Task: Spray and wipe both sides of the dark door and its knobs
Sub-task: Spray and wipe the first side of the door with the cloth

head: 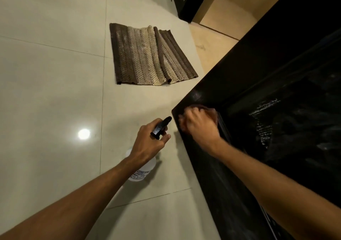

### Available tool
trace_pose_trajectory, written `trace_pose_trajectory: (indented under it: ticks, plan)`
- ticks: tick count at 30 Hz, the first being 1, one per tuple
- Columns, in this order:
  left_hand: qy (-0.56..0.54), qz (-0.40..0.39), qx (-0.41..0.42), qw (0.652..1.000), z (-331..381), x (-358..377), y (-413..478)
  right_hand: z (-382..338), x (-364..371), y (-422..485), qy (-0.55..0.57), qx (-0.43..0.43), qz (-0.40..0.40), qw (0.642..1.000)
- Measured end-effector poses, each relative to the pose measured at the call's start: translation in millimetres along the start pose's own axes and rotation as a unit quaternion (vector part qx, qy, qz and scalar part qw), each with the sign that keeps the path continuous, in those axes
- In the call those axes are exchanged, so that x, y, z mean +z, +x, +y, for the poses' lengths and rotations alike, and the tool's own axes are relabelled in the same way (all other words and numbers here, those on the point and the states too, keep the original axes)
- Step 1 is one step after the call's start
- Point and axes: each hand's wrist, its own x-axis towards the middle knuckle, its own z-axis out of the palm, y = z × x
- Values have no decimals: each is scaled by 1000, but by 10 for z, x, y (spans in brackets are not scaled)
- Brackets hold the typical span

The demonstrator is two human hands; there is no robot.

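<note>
The dark door (267,77) fills the right side, seen from above, its lower corner near the middle of the view. Wet streaks shine on its recessed panel. My right hand (198,127) grips a reddish-brown cloth (214,113) and presses it against the door near that lower corner; the hand is blurred. My left hand (147,144) holds a clear spray bottle (143,169) by its black trigger head (160,127), with the nozzle pointing toward the door edge. No knob is visible.
A brown and beige striped mat (147,55) lies rumpled on the pale tiled floor (55,92). A dark door frame (191,2) and a tan floor beyond it sit at the top. A ceiling light reflects on the tiles at left.
</note>
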Motion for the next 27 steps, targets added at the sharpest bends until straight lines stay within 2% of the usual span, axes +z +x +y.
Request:
trace_pose_trajectory:
  ticks: [1,2,3,6,7,8,9,11,12,14,17,20,23,24,27]
  plan:
    - [-2,-3,-1,1000,21,33,-46,-137,60,-312,4,-60,-57,997]
    - [-7,-8,-1,1000,44,72,-67,-117,54,-515,8,-90,-77,993]
    - [-12,-13,-1,1000,62,98,-84,-14,30,-557,15,-88,-58,994]
    - [-14,-19,-6,1000,38,127,-171,348,-226,-280,3,55,41,998]
    - [-13,-23,-13,1000,4,151,-231,408,-281,-246,-2,85,47,995]
    - [-10,-22,-21,999,-23,155,-256,395,-264,-236,0,71,35,997]
    - [-8,-30,-30,999,-49,197,-341,272,-159,-406,5,20,21,1000]
    - [-15,-48,-44,998,-22,303,-513,-90,98,-1031,21,-111,-81,990]
    - [-15,-51,-48,997,-6,327,-573,-171,173,-1309,48,-134,-99,985]
    - [-17,-55,-53,997,26,375,-607,-59,200,-1530,106,-83,-72,988]
    - [5,-56,-64,996,29,387,-672,138,-5,-1503,57,7,6,998]
    - [19,-70,-69,995,21,477,-845,-210,107,-1995,109,-30,-43,993]
    - [29,-82,-70,994,126,575,-941,-330,250,-2535,170,-33,-42,984]
    - [36,-77,-69,994,173,591,-973,-254,224,-2522,145,-47,-32,988]
    - [47,-75,-69,994,188,620,-1031,-4,60,-2279,50,8,11,999]
